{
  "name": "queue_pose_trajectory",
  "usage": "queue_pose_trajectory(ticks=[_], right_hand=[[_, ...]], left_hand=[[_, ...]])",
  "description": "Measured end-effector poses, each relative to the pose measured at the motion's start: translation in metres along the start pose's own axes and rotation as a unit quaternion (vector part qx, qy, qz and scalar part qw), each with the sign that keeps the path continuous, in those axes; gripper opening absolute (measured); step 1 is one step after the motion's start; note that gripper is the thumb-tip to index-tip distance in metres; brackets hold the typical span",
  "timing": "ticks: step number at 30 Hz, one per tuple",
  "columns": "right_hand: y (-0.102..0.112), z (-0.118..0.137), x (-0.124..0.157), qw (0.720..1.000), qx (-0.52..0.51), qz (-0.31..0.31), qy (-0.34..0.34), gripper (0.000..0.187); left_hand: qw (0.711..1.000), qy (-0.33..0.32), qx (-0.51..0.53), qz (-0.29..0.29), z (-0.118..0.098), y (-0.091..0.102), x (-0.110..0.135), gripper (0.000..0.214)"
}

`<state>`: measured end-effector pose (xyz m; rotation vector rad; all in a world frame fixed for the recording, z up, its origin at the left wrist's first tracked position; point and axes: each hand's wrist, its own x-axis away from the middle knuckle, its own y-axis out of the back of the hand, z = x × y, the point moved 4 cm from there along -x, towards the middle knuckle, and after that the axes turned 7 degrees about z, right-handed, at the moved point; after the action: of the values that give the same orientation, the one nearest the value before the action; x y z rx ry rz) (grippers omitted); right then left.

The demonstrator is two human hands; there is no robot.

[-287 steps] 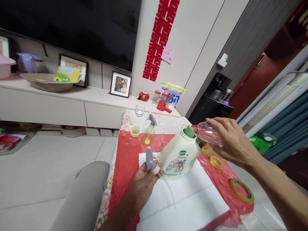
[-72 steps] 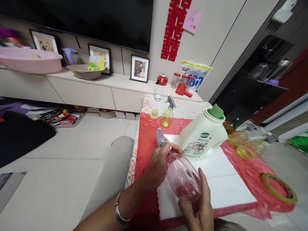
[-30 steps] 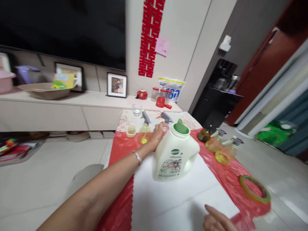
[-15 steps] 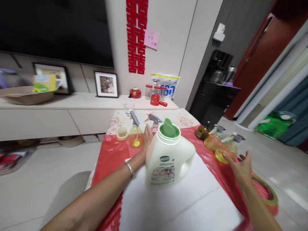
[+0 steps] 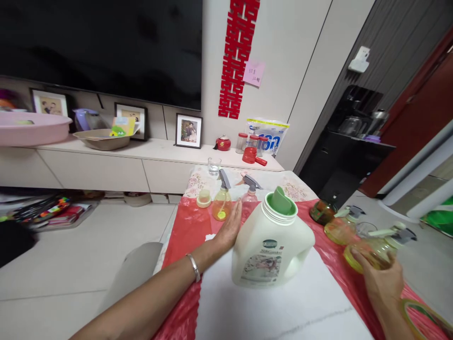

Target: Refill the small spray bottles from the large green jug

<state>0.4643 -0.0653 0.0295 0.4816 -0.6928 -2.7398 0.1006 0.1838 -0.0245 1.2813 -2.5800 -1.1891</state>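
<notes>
A cream detergent jug [image 5: 267,245] with a green spout stands upright on a white sheet [image 5: 226,302]. My left hand [image 5: 228,231] lies against the jug's left side, its fingers straight and stretched out. At the right edge of the table, my right hand [image 5: 384,281] has its thumb and fingers around a spray bottle [image 5: 371,250] of yellow liquid. Another yellow bottle [image 5: 341,230] and a brown glass bottle [image 5: 322,211] stand beyond it. Past my left hand are a yellow-orange spray bottle [image 5: 222,204], a pink spray bottle [image 5: 248,200] and a pale cap [image 5: 204,198].
Red plastic [image 5: 191,222] covers part of the flowered tablecloth [image 5: 198,182]. A glass of clear liquid [image 5: 214,166] stands at the far edge. A roll of tape [image 5: 412,318] lies near my right wrist. Behind is a low white cabinet [image 5: 170,170] with frames and jars.
My right hand has gone from reaching with fingers apart to closing around the yellow spray bottle. My left hand stays against the jug. The view has turned left.
</notes>
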Motion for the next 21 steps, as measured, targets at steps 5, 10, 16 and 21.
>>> queue_pose_trajectory(ticks=[5,10,16,21], right_hand=[[0.015,0.024,0.048,0.990,-0.096,0.101,0.023,0.112],[0.029,0.040,0.127,0.922,-0.276,0.271,-0.002,0.105],[0.029,0.075,0.221,0.767,-0.398,0.502,-0.041,0.108],[0.001,0.094,0.290,0.620,-0.373,0.680,-0.120,0.091]], left_hand=[[0.998,-0.040,0.046,-0.015,-0.010,0.030,0.046,0.066],[0.978,-0.053,0.116,-0.163,-0.059,0.085,0.098,0.036],[0.960,-0.020,0.268,-0.078,-0.146,0.097,0.127,0.020],[0.854,-0.008,0.480,0.202,-0.197,0.076,0.135,0.034]])
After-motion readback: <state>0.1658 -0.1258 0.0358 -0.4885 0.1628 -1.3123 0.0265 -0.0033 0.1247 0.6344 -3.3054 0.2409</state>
